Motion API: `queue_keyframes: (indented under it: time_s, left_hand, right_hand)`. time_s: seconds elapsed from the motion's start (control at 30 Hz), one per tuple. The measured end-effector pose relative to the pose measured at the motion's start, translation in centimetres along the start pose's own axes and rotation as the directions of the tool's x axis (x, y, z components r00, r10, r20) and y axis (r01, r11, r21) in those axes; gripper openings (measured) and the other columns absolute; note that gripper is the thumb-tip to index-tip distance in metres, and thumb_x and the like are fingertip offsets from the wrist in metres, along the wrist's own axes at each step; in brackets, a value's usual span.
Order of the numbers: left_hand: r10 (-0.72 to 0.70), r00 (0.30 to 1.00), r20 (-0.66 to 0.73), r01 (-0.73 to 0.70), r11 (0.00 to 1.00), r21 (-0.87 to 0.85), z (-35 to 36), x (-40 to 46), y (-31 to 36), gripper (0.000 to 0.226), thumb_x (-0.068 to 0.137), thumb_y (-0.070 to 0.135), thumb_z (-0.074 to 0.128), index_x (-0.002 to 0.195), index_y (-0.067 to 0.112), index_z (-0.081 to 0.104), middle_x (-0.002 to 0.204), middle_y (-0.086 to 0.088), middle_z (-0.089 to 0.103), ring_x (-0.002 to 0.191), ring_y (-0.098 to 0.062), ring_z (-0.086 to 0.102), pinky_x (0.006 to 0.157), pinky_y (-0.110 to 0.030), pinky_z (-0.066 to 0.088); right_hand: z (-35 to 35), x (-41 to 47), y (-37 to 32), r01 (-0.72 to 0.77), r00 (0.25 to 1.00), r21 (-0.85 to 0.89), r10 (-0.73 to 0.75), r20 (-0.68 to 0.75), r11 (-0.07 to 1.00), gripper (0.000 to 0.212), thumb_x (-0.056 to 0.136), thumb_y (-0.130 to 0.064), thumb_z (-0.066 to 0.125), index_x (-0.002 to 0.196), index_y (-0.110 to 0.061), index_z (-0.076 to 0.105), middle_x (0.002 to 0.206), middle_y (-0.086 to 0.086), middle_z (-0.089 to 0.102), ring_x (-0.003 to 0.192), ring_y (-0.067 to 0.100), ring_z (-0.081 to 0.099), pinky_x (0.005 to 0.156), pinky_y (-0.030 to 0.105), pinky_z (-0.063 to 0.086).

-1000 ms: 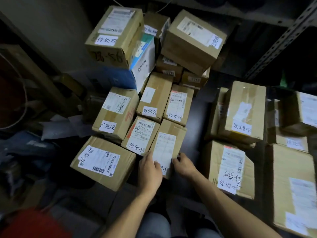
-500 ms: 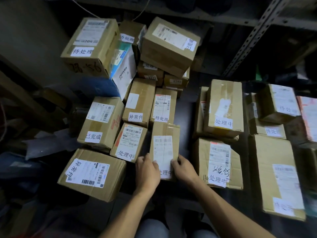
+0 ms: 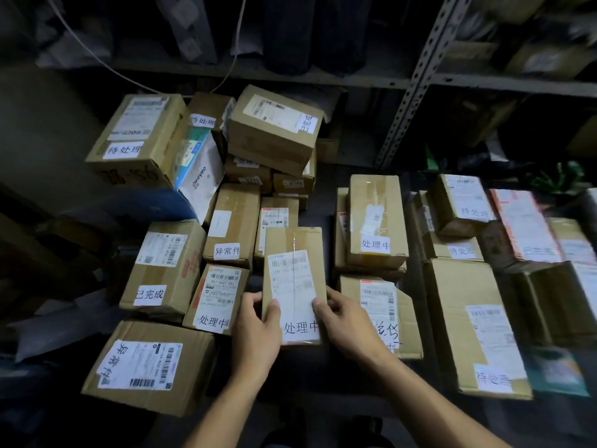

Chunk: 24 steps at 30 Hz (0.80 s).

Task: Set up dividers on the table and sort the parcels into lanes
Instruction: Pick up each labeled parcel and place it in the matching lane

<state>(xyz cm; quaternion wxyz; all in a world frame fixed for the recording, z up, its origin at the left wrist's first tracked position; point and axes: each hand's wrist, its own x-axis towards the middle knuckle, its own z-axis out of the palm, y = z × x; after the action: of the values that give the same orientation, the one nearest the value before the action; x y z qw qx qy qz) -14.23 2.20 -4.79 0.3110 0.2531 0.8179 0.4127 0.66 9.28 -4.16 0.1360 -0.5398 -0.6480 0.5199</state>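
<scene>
A narrow cardboard parcel (image 3: 294,276) with a white shipping label and a 处理中 sticker is held at the centre of the head view. My left hand (image 3: 256,334) grips its lower left edge, thumb on top. My right hand (image 3: 344,321) grips its lower right edge. To its left lies another 处理中 parcel (image 3: 218,297). On the right, two more 处理中 parcels, one upper (image 3: 374,221) and one lower (image 3: 384,305), sit on the dark table (image 3: 318,202). No divider is visible.
Left of the held parcel lie a 已完成 box (image 3: 164,263), two 异常件 boxes (image 3: 147,367) (image 3: 234,221) and a stack of 待处理 boxes (image 3: 139,137). More 待处理 boxes (image 3: 475,321) crowd the right side. A metal shelf upright (image 3: 416,76) rises behind.
The narrow parcel has turned from slanted to upright and lifted toward me, between both hands. The camera has tilted up and shifted right, showing the shelf and more boxes on the right.
</scene>
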Motion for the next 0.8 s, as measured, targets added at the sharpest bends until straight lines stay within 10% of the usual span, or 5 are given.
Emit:
queue_keyframes:
  time_s: [0.37, 0.8]
  left_hand:
    - [0.146, 0.989, 0.036, -0.139, 0.979, -0.149, 4.8, 0.6, 7.2, 0.015, 0.091, 0.030, 0.065, 0.100, 0.024, 0.055, 0.094, 0.004, 0.067, 0.086, -0.013, 0.064, 0.077, -0.038, 0.055]
    - [0.164, 0.978, 0.132, -0.140, 0.974, -0.178, 12.7, 5.5, 17.0, 0.009, 0.092, 0.033, 0.063, 0.092, 0.029, 0.055, 0.083, 0.016, 0.065, 0.070, 0.002, 0.063, 0.047, -0.011, 0.043]
  right_hand:
    - [-9.1, -0.2, -2.9, 0.002, 0.987, 0.068, 0.009, -0.161, 0.998, 0.027, 0.097, -0.043, 0.052, 0.118, -0.034, 0.067, 0.095, -0.018, 0.075, 0.091, -0.002, 0.069, 0.079, 0.021, 0.054]
    - [-19.0, 6.1, -5.4, -0.043, 0.958, -0.007, 0.039, -0.284, 0.999, 0.031, 0.096, -0.033, 0.050, 0.118, -0.021, 0.067, 0.104, -0.004, 0.072, 0.094, 0.015, 0.069, 0.087, 0.042, 0.058]
